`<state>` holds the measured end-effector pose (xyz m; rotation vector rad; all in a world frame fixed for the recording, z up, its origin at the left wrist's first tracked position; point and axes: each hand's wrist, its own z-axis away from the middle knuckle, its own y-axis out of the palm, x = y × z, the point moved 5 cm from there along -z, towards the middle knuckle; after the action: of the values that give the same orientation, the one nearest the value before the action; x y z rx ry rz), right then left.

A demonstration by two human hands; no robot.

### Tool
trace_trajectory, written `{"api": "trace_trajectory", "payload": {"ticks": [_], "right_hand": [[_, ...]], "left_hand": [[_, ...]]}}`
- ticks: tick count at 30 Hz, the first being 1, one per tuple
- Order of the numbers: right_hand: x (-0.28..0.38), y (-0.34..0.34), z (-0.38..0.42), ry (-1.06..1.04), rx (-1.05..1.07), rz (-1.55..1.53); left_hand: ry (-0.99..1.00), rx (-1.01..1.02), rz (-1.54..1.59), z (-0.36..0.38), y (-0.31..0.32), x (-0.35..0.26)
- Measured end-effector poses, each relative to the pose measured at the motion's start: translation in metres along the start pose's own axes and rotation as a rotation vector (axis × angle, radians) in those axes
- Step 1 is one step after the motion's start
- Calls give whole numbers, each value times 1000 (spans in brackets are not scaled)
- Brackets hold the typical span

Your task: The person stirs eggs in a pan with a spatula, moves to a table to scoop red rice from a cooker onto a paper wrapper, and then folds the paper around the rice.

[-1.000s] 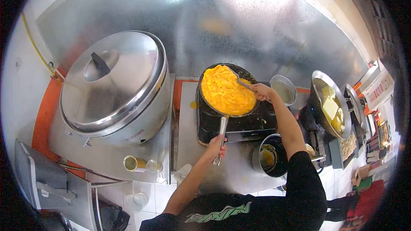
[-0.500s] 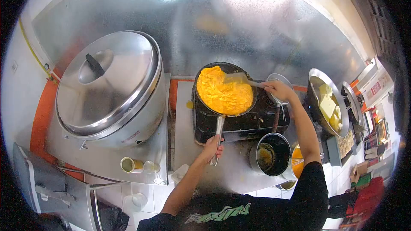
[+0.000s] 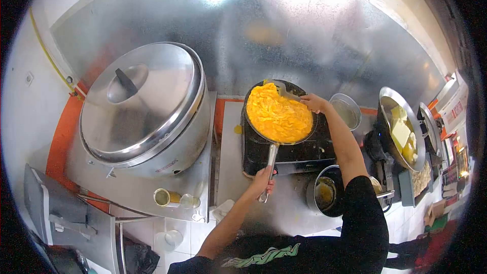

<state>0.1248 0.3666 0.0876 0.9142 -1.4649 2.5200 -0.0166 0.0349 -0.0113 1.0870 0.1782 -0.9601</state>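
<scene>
A frying pan (image 3: 273, 148) rests on the black stove (image 3: 253, 158), holding a thick mass of yellow-orange egg (image 3: 280, 115). Closed round the pan's metal handle is my left hand (image 3: 264, 181), on the near side. My right hand (image 3: 314, 103) grips a spatula (image 3: 284, 89) at the pan's right rim. The spatula's blade lies along the far inner edge, beside the egg. Part of the spatula's handle is hidden by my fingers.
A large lidded steel cooker (image 3: 147, 116) fills the left. A dark pot (image 3: 325, 191) stands near my right forearm, with a clear bowl (image 3: 345, 112) behind it. On the right, a wok (image 3: 389, 142) holds yellow blocks. Two small containers (image 3: 167, 198) (image 3: 189, 201) sit front left.
The spatula has moved from across the egg to the pan's far edge, and my right hand is closer to the rim. The whole view has shifted, with things further right and lower.
</scene>
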Motion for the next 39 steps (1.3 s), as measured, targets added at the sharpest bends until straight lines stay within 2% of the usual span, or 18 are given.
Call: {"api": "trace_trajectory", "payload": {"ticks": [3, 6, 9, 12, 15, 17, 21, 24, 26, 29, 32, 35, 38, 39], "right_hand": [[10, -5, 18, 27, 51, 13], [-2, -8, 21, 2, 13, 150], [4, -15, 34, -731, -256, 448], [54, -15, 90, -662, -249, 732], [114, 11, 153, -231, -173, 960], [115, 46, 155, -154, -197, 992], [97, 89, 116, -161, -218, 892], [138, 45, 126, -227, -163, 797], [131, 3, 95, -229, 67, 1008], [126, -27, 74, -230, -95, 968], [111, -27, 34, -42, -63, 939], [130, -8, 48, -129, 21, 818], [135, 10, 49, -284, -50, 995], [140, 13, 60, -262, -88, 1006]], "left_hand": [[7, -3, 8, -3, -2, 2], [8, 9, 18, -7, -5, 5], [9, -9, -13, -6, -4, 3], [3, -2, 11, -7, -5, 5], [-6, -4, 35, -2, -1, 2], [-13, 3, 42, -2, -1, 2], [-2, -5, 18, -1, -2, 2], [15, 0, 7, 1, -2, 4], [52, 16, -19, 1, 0, -1], [22, 33, 27, -9, -6, 6], [13, 30, 42, -10, -4, 6], [19, 40, 59, -9, -3, 8], [31, 41, 60, -5, -2, 2], [29, 42, 62, -4, -1, 3]]}}
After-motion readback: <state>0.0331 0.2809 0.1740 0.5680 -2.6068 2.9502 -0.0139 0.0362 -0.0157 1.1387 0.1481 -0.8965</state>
